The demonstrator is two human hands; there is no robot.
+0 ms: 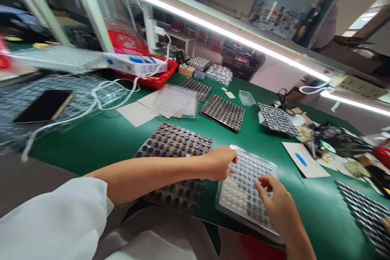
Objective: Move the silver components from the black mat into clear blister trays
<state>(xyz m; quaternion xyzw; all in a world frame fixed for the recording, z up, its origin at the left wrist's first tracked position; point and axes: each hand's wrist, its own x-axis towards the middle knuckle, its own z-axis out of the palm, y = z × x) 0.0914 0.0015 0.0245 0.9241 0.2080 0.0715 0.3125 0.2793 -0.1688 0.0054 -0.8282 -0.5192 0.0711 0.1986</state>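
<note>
Head view: your clear blister tray [236, 197] lies near the front edge of the green bench [317, 195], bare surface showing between it and the white card [304, 160] to the right. Beyond its far edge, more bench runs up to the stacked brown trays [224, 111]. Your left hand [219, 163] is over the tray's left side, fingers curled; your right hand [278, 203] is over its right side, thumb and index bent close together. You cannot tell whether either grips a part. A tube light [207, 20] crosses above. Your left forearm hides part of the black-studded tray [173, 140]; another person's hand [386, 224] is cut off at right.
</note>
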